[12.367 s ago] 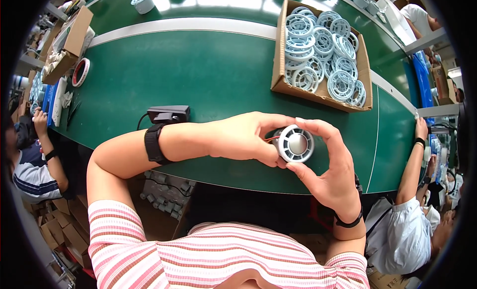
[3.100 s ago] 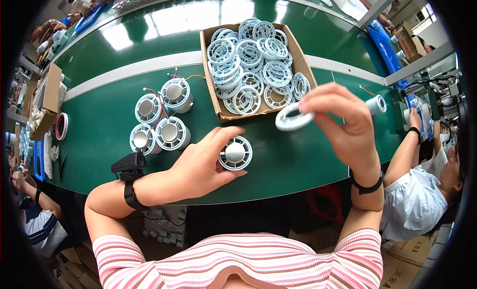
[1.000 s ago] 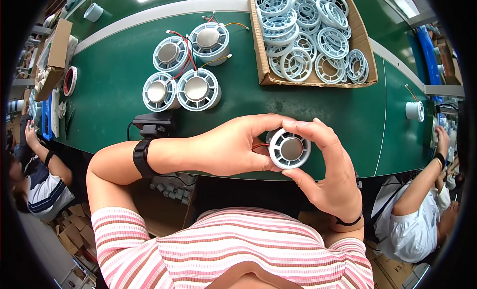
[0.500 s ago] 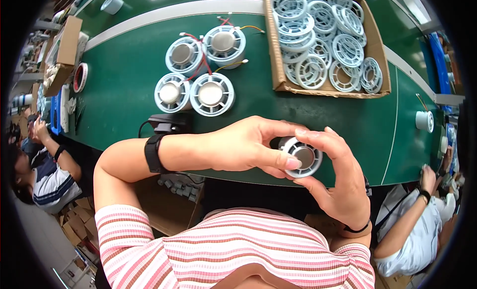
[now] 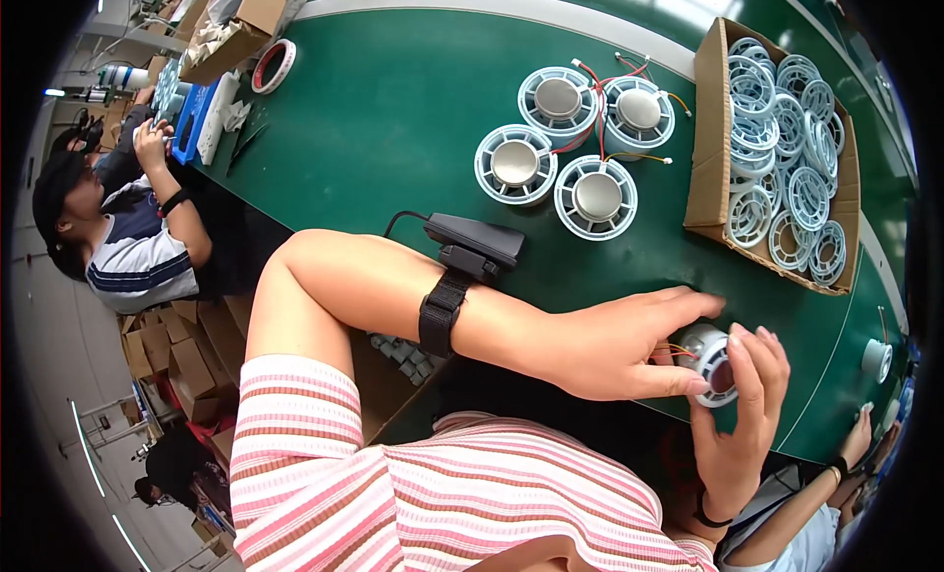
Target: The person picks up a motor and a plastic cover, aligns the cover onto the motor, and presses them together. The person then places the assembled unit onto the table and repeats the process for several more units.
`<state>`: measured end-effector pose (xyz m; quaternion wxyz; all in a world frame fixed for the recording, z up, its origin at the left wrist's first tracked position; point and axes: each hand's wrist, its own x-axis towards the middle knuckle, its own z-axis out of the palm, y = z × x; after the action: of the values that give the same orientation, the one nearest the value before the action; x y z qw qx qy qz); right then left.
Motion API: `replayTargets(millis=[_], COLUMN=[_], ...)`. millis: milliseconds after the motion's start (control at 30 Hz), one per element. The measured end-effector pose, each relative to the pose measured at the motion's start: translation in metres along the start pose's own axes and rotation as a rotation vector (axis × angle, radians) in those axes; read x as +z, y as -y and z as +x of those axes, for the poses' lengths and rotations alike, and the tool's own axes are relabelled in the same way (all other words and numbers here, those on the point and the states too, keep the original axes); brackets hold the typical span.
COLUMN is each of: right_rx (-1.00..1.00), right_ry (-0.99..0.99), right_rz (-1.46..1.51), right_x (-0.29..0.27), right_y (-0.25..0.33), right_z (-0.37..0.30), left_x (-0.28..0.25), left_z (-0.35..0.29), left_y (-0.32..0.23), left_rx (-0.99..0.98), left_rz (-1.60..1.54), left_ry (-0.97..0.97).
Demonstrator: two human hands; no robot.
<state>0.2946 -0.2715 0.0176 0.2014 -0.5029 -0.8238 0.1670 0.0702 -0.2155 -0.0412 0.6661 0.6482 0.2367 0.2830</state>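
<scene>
Green worktop (image 5: 374, 129) is carrying four grouped cylinders (image 5: 598, 195) and box (image 5: 708, 159) of pale rings (image 5: 755, 134); near front edge, left hand (image 5: 629, 348) and right hand (image 5: 742, 424) are holding another cylinder (image 5: 710, 361), wires (image 5: 671, 350) showing.

No words, numbers or signs can be read; any print on the red-and-white roll (image 5: 288, 66) is too small.

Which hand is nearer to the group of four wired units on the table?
Left. The left hand is below and right of the group of four wired units in the picture; the right hand is farther down and right, gripping the held unit.
</scene>
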Motion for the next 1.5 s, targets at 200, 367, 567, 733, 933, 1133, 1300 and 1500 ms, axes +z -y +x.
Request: replayTargets(millis=[200,367,567,733,933,1133,1300,1500], right_rx=[0.201,0.253,0.3,0.231,0.109,-0.256,0.042,0.005], right_ry=[-0.133,-0.357,-0.394,-0.277,-0.182,-0.063,0.065,-0.031], right_rz=[-0.213,-0.532,-0.688,-0.602,-0.548,-0.345,-0.276,-0.203], right_x=[-0.026,-0.051,-0.066,-0.064,-0.081,-0.046,-0.01,-0.022], right_y=[-0.057,-0.136,-0.126,-0.088,-0.053,-0.075,-0.069,-0.078], right_z=[-0.014,-0.038,-0.043,-0.027,0.035,0.128,0.162,0.15], left_x=[0.006,0.011,0.017,0.01,-0.029,-0.054,-0.072,-0.077], left_z=[-0.004,0.001,0.008,-0.004,-0.02,-0.024,-0.017,-0.005], left_y=[-0.004,0.002,0.005,-0.025,-0.08,-0.086,-0.092,-0.088], left_rx=[-0.061,-0.017,0.061,0.377,0.288,-0.04,-0.069,0.02], left_rz=[0.024,0.062,0.096,0.736,1.615,1.804,1.887,1.701], left_ry=[-0.009,0.01,0.017,0.373,-0.186,-0.093,0.0,0.052])
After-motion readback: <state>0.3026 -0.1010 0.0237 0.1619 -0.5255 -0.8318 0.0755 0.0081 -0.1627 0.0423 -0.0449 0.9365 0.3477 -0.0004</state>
